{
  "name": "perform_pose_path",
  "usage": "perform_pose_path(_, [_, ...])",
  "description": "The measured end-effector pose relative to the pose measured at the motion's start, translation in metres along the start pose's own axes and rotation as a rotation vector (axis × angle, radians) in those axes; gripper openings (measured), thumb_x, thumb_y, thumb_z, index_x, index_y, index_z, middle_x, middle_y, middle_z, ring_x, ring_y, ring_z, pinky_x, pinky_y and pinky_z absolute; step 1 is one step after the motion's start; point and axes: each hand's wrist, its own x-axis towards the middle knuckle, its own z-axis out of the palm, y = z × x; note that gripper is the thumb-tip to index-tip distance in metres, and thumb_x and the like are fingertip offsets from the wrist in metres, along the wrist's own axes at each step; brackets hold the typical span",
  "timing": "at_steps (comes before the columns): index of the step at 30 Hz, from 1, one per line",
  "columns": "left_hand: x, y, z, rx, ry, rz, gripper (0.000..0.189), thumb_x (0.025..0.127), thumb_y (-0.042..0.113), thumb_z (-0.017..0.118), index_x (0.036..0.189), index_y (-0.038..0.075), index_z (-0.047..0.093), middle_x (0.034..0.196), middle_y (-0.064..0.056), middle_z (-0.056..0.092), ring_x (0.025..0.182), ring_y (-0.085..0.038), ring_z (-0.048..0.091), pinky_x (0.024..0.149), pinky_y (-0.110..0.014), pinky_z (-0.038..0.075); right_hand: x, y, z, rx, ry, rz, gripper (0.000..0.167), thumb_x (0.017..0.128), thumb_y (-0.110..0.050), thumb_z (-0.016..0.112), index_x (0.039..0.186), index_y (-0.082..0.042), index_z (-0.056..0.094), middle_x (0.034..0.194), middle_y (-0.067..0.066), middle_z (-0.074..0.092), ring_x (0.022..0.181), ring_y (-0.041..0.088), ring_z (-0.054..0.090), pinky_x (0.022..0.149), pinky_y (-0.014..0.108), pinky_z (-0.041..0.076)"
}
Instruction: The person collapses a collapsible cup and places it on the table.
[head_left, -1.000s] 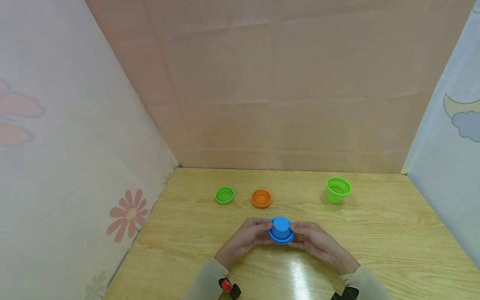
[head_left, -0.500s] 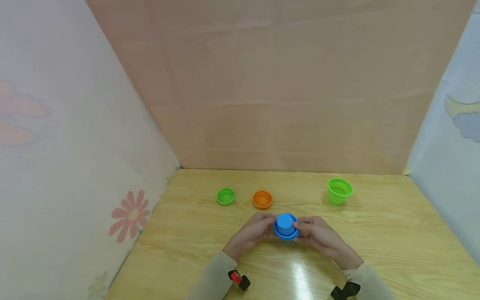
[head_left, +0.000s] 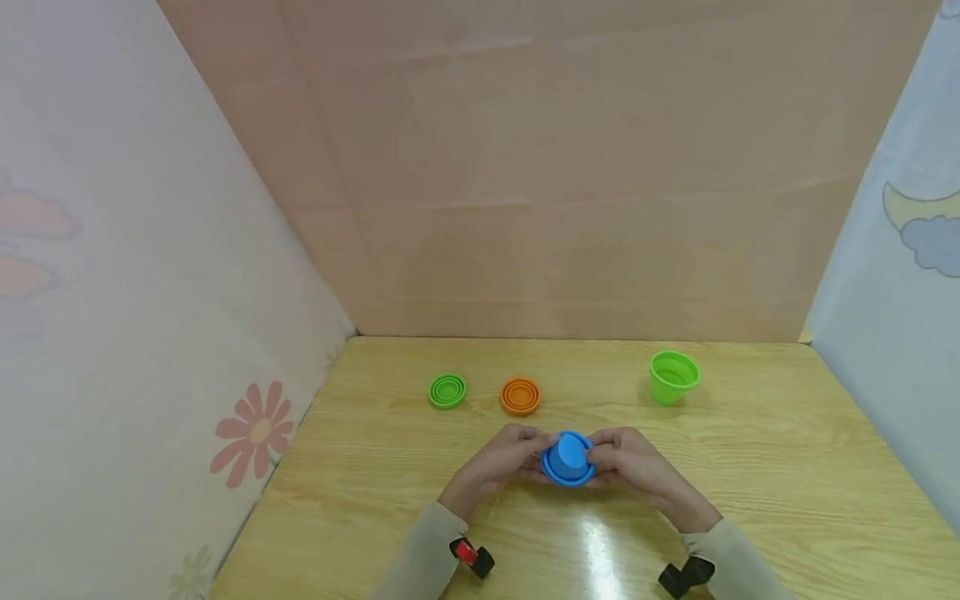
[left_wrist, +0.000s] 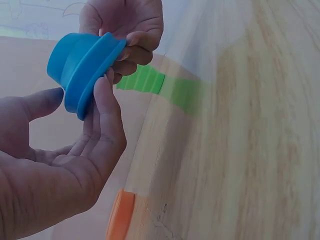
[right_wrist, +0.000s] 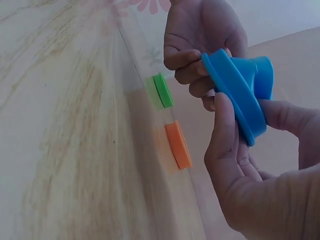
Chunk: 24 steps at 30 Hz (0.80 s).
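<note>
Between my two hands a blue collapsible cup [head_left: 568,458] is held above the table, partly folded, its flat base facing up toward the head camera. My left hand [head_left: 501,461] pinches its left side, thumb by the raised base and fingers under the rim. On the opposite side my right hand [head_left: 637,468] grips it the same way, thumb pressed to the base wall. Both wrist views show the blue cup [left_wrist: 82,70] tilted, the wide rim pinched by fingertips and the narrower base sticking out. In the right wrist view, the base of the cup [right_wrist: 250,85] leans to one side.
Behind the hands, a flattened green cup [head_left: 447,391] and a flattened orange cup [head_left: 521,397] lie on the wooden table [head_left: 360,467]. An expanded green cup [head_left: 674,377] stands upright at back right. A beige backdrop [head_left: 540,208] and printed side cloths enclose the table.
The blue cup has tilted between the hands, and its base now looks skewed and partly pushed in. The right thumb has moved onto the base wall. The other cups stay put.
</note>
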Motion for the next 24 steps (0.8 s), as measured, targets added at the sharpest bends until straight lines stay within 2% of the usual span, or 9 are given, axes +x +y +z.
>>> perform_pose_path(7, [0.0008, -0.0002, -0.0001, 0.022, -0.053, -0.003, 0.045, 0.106, 0.046, 0.061, 0.12, 0.007, 0.078, 0.098, -0.005, 0.081, 0.083, -0.013, 0.078, 0.08, -0.033, 0.068, -0.0015, -0.0034, 0.0015, -0.022, -0.044, -0.049, 0.025, 0.097, 0.0, 0.06, 0.116, 0.017, 0.062, 0.093, -0.001, 0.078, 0.082, 0.01, 0.076, 0.074, 0.027, 0.067])
perform_pose_path(12, [0.0006, -0.0006, 0.0011, 0.0, -0.068, -0.034, 0.045, 0.105, 0.045, 0.063, 0.119, 0.006, 0.079, 0.097, -0.003, 0.08, 0.083, -0.014, 0.078, 0.08, -0.033, 0.068, -0.0031, -0.004, 0.0028, -0.052, -0.04, -0.036, 0.029, 0.095, 0.002, 0.061, 0.119, 0.019, 0.059, 0.091, -0.001, 0.079, 0.083, 0.012, 0.076, 0.072, 0.028, 0.067])
perform_pose_path(15, [0.0, -0.0004, 0.0013, -0.008, -0.071, -0.051, 0.043, 0.105, 0.042, 0.063, 0.118, 0.005, 0.078, 0.096, -0.002, 0.08, 0.083, -0.015, 0.078, 0.081, -0.036, 0.068, -0.004, -0.0038, 0.0031, -0.079, -0.041, -0.028, 0.032, 0.096, 0.0, 0.063, 0.121, 0.019, 0.059, 0.091, 0.001, 0.08, 0.083, 0.012, 0.076, 0.073, 0.029, 0.067])
perform_pose_path(19, [-0.0005, 0.001, 0.0, 0.002, -0.1, -0.042, 0.04, 0.104, 0.036, 0.063, 0.117, 0.0, 0.077, 0.094, -0.005, 0.081, 0.082, -0.017, 0.079, 0.081, -0.04, 0.068, -0.0041, -0.0036, 0.0026, -0.111, -0.053, -0.033, 0.033, 0.096, -0.001, 0.063, 0.122, 0.019, 0.06, 0.091, 0.002, 0.08, 0.082, 0.012, 0.076, 0.072, 0.029, 0.067])
perform_pose_path(24, [-0.0025, 0.0011, -0.0009, 0.008, -0.119, -0.023, 0.036, 0.102, 0.029, 0.065, 0.113, -0.003, 0.076, 0.09, -0.002, 0.078, 0.078, -0.014, 0.078, 0.075, -0.034, 0.068, -0.0026, -0.0018, 0.0034, -0.111, -0.069, -0.041, 0.031, 0.094, 0.001, 0.062, 0.119, 0.02, 0.061, 0.089, 0.0, 0.08, 0.079, 0.01, 0.076, 0.07, 0.028, 0.067])
